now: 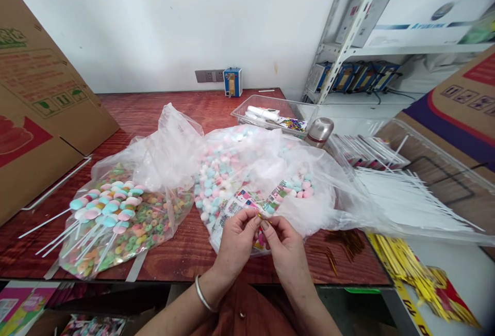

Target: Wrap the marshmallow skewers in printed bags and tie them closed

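Both hands pinching: left hand (242, 235) and right hand (284, 243) each have thumb and forefinger on a small gold strip (265, 218), fingertips almost meeting. Most of it is hidden by my fingers; can't tell whether it's twisted. Strip sits right at my fingertips, above a printed wrapper (260, 238) showing between my hands.

Best way, I think: hold the left pinch steady, turn with the right, short even rolls, light pressure. Thin stuff probably kinks if yanked. Keep fingertips clear of the clear candy bag (211, 181) just beyond; its loose film could snag. Loose gold strips (348, 243) lie right of my right hand; sticks of candy (110, 207) well left of my left.
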`<state>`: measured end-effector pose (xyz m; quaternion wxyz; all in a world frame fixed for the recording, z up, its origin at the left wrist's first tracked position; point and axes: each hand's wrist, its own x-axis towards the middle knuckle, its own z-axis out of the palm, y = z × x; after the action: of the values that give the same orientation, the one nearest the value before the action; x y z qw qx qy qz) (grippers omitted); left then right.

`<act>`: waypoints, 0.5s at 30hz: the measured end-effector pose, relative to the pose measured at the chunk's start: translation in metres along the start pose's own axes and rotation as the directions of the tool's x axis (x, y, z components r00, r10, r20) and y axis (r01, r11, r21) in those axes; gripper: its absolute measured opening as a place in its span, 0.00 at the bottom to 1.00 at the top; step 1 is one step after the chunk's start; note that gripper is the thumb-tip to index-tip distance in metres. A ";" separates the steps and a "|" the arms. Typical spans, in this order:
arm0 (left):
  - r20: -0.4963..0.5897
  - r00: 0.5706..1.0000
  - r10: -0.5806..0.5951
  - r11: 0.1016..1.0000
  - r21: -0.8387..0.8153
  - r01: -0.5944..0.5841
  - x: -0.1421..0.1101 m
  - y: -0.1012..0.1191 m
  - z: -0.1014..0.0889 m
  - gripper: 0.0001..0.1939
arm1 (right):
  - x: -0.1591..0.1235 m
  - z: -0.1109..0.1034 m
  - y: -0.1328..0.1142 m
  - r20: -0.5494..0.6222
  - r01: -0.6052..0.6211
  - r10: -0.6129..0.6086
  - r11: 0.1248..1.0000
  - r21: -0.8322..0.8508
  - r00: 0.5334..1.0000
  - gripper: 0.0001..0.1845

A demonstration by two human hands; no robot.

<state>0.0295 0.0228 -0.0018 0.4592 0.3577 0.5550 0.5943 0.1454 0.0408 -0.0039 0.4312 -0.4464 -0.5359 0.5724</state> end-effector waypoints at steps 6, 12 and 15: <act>0.311 0.756 0.576 0.511 0.586 -0.629 0.000 -0.005 -0.013 0.14 | 0.001 -0.005 0.001 -0.018 0.150 -0.156 0.972 -0.183 0.988 0.11; 0.213 0.788 0.577 0.504 0.667 -0.550 0.004 -0.002 -0.009 0.10 | 0.001 0.003 0.001 -0.016 0.175 -0.180 0.970 -0.170 0.983 0.12; 0.145 0.837 0.528 0.614 0.615 -0.494 0.004 0.000 -0.009 0.10 | 0.004 0.009 0.005 0.018 0.110 -0.109 0.992 -0.062 0.994 0.12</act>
<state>0.0195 0.0238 -0.0036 0.1093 0.6178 0.6070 0.4878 0.1360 0.0420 -0.0086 0.4438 -0.4254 -0.5806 0.5339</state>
